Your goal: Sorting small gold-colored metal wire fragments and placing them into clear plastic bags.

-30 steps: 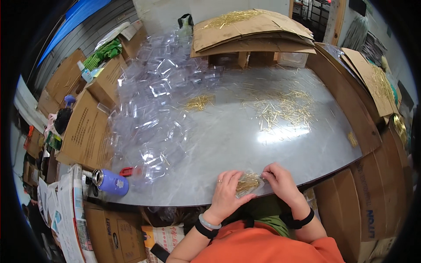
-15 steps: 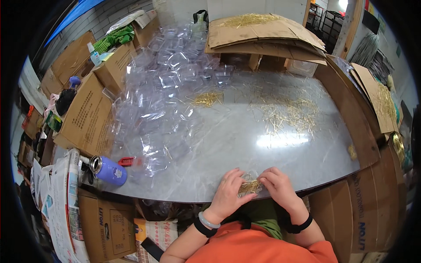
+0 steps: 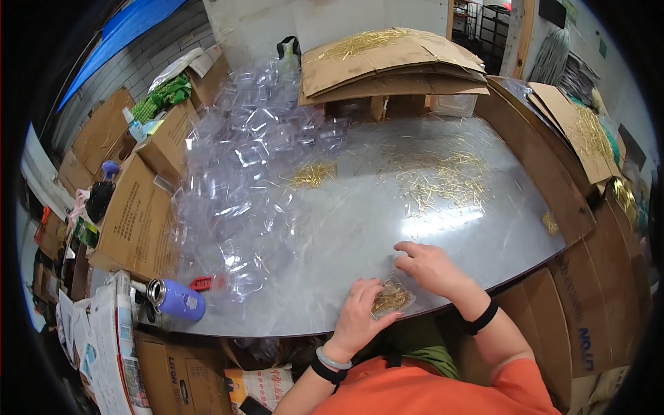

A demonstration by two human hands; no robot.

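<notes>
My left hand [image 3: 358,311] grips the side of a small clear plastic box [image 3: 411,301] at the table's near edge. Inside the box lies a bunch of thin gold strips [image 3: 391,297]. Just beyond and to the right of it, my right hand [image 3: 434,271] is over the table with its fingers apart and nothing visible in them. Further off on the grey table, a loose scatter of the same gold strips [image 3: 446,183] spreads out, and a smaller heap [image 3: 312,174] lies left of it.
A large pile of clear plastic boxes [image 3: 242,173] covers the table's left side. Near the left corner stand a purple bottle [image 3: 178,301] and a red piece [image 3: 201,283]. Cardboard [image 3: 394,62] is stacked at the back, and a cardboard wall [image 3: 536,162] lines the right edge.
My right hand has left the box and moved forward, away from me. My left hand stays on the box. The whole view has shifted a little.
</notes>
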